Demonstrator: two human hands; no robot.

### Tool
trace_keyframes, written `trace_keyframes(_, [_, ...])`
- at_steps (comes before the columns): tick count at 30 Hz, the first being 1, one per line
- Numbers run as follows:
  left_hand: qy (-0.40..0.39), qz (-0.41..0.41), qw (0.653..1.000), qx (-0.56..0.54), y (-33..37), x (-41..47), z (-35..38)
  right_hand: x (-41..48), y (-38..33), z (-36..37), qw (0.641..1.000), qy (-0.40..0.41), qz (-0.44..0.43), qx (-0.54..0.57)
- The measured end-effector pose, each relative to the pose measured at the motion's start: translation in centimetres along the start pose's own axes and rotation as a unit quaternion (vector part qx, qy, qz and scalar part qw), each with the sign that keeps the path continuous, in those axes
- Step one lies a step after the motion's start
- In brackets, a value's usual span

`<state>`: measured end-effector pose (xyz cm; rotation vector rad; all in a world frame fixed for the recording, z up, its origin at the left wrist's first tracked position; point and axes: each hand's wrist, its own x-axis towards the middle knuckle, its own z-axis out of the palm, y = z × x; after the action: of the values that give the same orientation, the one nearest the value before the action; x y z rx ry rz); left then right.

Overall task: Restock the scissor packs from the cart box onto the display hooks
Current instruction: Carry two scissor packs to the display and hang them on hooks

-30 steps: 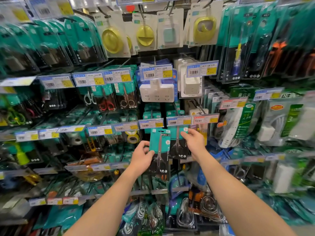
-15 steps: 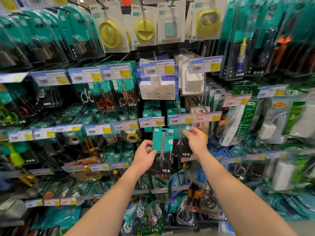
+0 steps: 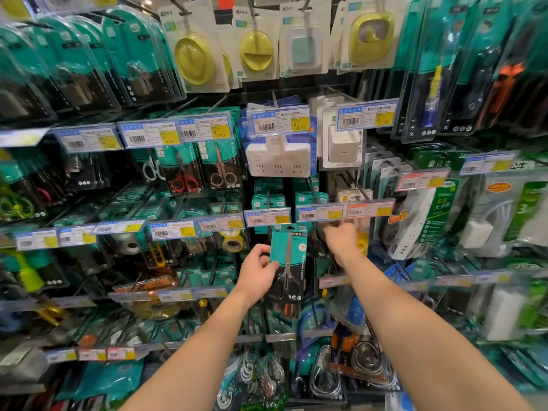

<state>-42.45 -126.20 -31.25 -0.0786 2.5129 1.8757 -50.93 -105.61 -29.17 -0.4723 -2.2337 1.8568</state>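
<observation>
My left hand grips a scissor pack by its left edge. The pack is a teal card with a black lower half and silver scissors, held upright. Its top sits just under the price tag of a display hook carrying teal packs. My right hand is raised to the right of the pack, just below the neighbouring price tag, back towards me with the fingers hidden. A dark hanging pack shows between the held pack and that hand. The cart box is out of view.
Pegboard hooks crowd the whole wall. Red-handled scissors hang upper left and a white power strip hangs above. Tape rolls are to the left, cables and metal rings hang below, and an extension-cord pack is at right.
My right hand has left the top of the dark second pack and shifted right and up towards the price tags. My left hand keeps its grip, and the teal pack has risen slightly.
</observation>
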Motion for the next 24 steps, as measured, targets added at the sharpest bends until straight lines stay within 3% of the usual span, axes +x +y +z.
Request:
trace_keyframes(5, [-0.014, -0.007, 1.000, -0.018, 0.1, 0.9, 0.9, -3.2, 0.5, -0.6, 0.987, 0.056, -0.052, -0.138])
trace_keyframes(8, [-0.012, -0.008, 1.000, -0.012, 0.5, 1.4, 1.8, -5.3, 0.9, -0.6, 0.996, 0.028, -0.033, -0.072])
trace_keyframes(10, [-0.011, -0.007, 1.000, -0.016, 0.9, 1.6, 2.5, -6.2, 1.7, -0.4, 0.999, -0.041, 0.004, -0.031])
trace_keyframes(13, [0.004, 0.011, 1.000, 0.002, 1.1, 2.0, 3.5, -6.8, 3.0, -0.5, 0.991, -0.132, -0.023, -0.021])
trace_keyframes(24, [0.004, 0.061, 0.998, -0.008, 1.5, 1.7, 5.6, -6.3, 3.5, -3.1, 0.985, -0.144, -0.092, 0.007])
